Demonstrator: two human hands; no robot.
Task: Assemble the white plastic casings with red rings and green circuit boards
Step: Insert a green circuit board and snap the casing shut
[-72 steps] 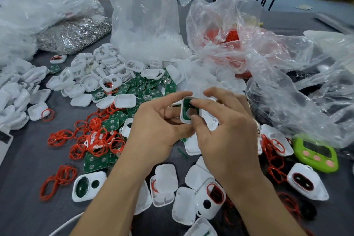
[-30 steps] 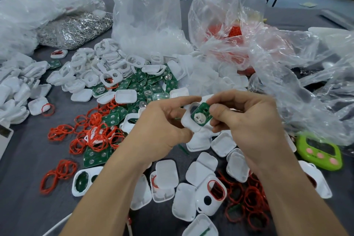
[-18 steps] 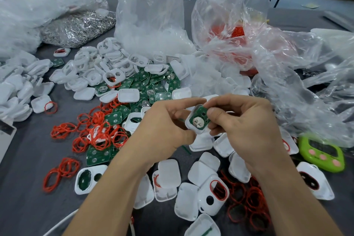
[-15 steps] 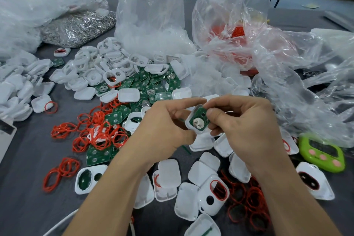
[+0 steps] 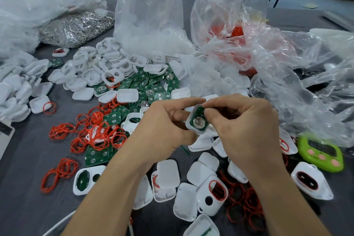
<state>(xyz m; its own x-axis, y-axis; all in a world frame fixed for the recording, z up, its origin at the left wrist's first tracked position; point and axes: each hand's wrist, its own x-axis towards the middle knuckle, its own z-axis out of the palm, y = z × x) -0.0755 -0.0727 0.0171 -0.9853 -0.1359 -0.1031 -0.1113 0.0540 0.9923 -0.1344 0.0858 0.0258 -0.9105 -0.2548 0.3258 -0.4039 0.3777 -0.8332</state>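
Observation:
Above the table's middle my left hand (image 5: 164,126) grips a white plastic casing (image 5: 189,127) by its left edge. A green circuit board (image 5: 198,121) with a round silver disc lies inside that casing. My right hand (image 5: 243,126) pinches the board's upper right edge with thumb and forefinger. Loose red rings (image 5: 92,130) lie in a heap to the left, beside a pile of green boards (image 5: 145,86). More white casings (image 5: 166,174) are scattered under my wrists.
Clear plastic bags (image 5: 149,17) stand at the back, one holding red rings (image 5: 229,34), another silver metal parts (image 5: 76,27). A heap of white frames (image 5: 99,67) lies left of centre. A green timer (image 5: 321,153) sits at the right. The grey tabletop (image 5: 24,168) shows at the lower left.
The green board was tilted out of the casing a second ago; it now sits lower inside it. Both hands stay together in the same spot.

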